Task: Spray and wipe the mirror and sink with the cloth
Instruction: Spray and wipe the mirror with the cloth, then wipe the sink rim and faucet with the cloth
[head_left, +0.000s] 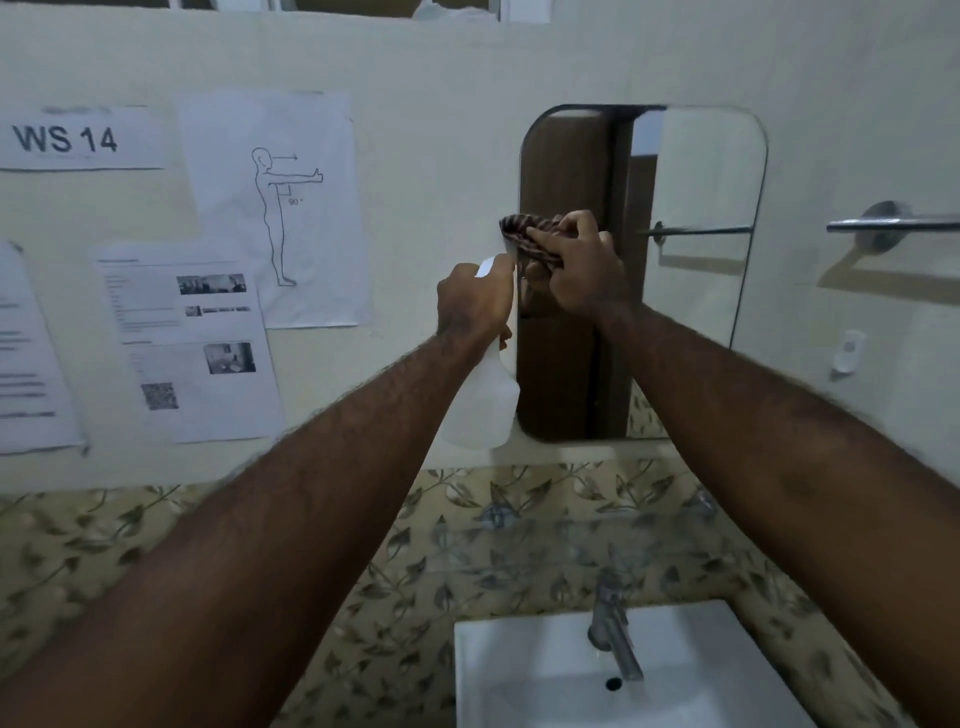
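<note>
Right hand (576, 270) clamped on striped cloth (524, 236), pressed against mirror (696, 171) at its left edge; left hand (470, 301) wrapped round white spray bottle (485, 400) just beside.

Both your bare arms reach out straight in front of you. Your left hand (474, 299) is closed in a tight grip. Your right hand (582, 265) is bunched up, fingers (545, 236) pressing forward.

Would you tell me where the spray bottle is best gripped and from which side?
Grip the spray bottle at its narrow neck under the head, coming from the rear, as the left hand does now: the body widens below, and the nozzle faces the mirror.
</note>
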